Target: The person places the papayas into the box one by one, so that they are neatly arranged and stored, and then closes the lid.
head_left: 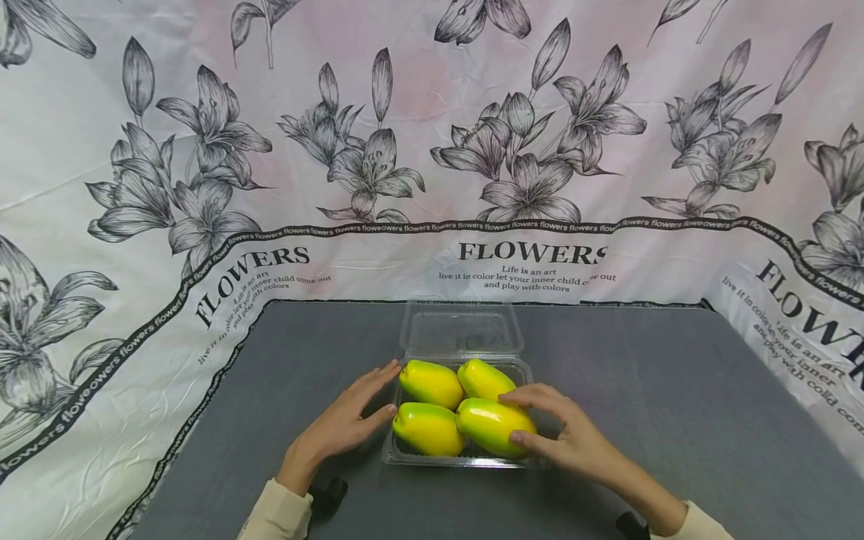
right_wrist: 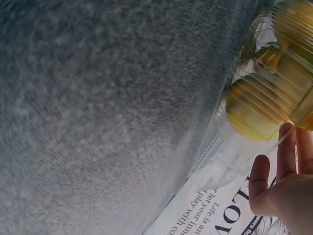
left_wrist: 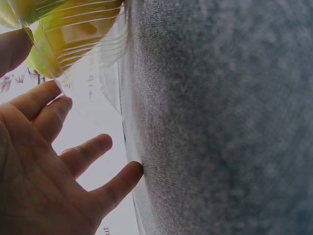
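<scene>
Several yellow-green mangoes sit in two rows inside a clear plastic clamshell box (head_left: 432, 462), its lid (head_left: 462, 330) folded back behind it. The front right mango (head_left: 496, 427) lies under my right hand (head_left: 570, 435), which holds it with the thumb at its near side and the fingers over its far side. Beside the box's left wall is my left hand (head_left: 344, 420), fingers spread and fairly straight. Its thumb tip is right by the front left mango (head_left: 428, 429). In the left wrist view, the fingertips (left_wrist: 61, 103) of that hand meet the box's rim.
A dark grey cloth-covered table (head_left: 304, 345) extends around the box. Behind and at both sides hangs a white and pink curtain (head_left: 378, 262) printed with flowers and lettering. Dark straps (head_left: 329, 495) show at the wrists.
</scene>
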